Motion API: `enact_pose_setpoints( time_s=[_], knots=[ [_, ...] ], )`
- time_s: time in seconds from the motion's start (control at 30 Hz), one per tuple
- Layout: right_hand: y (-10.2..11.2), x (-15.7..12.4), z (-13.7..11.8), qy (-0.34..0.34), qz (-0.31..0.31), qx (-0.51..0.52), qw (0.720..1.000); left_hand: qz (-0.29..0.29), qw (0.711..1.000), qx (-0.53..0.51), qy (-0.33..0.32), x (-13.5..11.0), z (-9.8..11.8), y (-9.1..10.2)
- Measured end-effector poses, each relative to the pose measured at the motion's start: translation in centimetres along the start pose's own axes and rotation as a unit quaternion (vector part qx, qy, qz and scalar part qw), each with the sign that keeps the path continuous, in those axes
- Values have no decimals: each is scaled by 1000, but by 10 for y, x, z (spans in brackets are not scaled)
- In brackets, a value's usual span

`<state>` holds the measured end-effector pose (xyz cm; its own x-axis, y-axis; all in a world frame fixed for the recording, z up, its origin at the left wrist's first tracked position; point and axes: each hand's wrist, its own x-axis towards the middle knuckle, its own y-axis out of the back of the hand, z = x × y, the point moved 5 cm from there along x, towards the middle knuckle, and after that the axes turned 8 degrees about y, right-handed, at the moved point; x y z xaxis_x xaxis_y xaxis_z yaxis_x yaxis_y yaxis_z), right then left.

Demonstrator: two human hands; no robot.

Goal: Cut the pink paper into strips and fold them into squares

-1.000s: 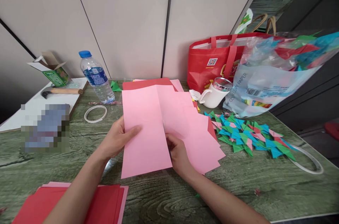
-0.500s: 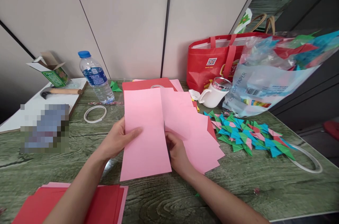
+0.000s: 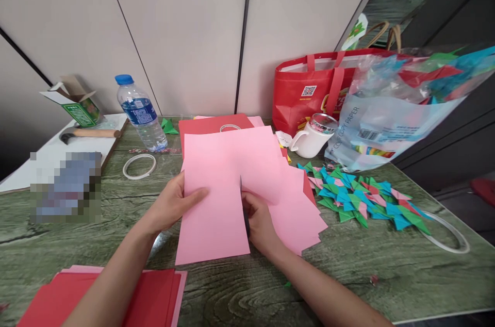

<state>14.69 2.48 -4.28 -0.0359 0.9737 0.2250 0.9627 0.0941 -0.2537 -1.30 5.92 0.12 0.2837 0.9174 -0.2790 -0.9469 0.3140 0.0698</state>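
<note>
Above the green table [image 3: 348, 265], left hand [image 3: 170, 208] pinches a pink sheet [image 3: 216, 198] partly hiding the right hand [image 3: 260, 225], its grip unclear.

You had two hands, your left hand [image 3: 170, 204] and right hand [image 3: 262, 225], on one pink sheet [image 3: 216, 213], and the tabletop [image 3: 348, 265] bore one water bottle [image 3: 139, 114], one white mug [image 3: 311, 144], one red tote bag [image 3: 305, 91], one open carton [image 3: 75, 102] and three white tape rings [image 3: 139, 165].

Bright, even indoor light, soft shadows under the arms on the desk [image 3: 348, 275]. Glare on the plastic bag [image 3: 390, 120]. Wide-angle bending at edges, wall lines lean. Pixelated patch left. Mostly sharp.
</note>
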Motion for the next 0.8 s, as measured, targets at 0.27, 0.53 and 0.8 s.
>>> enact_pose_setpoints(
  time_s=[0.27, 0.53, 0.8],
  knots=[
    [-2, 2, 0, -7, -14, -12, 1000, -7, 1000, -23, 1, 0, 0, 0],
    [16, 4, -4, 38, 40, -137, 989, -15, 999, -46, -2, -3, 1, 1],
    [-4, 2, -1, -73, -52, -1, 996, -32, 998, -47, 2, -1, 0, 1]
  ],
)
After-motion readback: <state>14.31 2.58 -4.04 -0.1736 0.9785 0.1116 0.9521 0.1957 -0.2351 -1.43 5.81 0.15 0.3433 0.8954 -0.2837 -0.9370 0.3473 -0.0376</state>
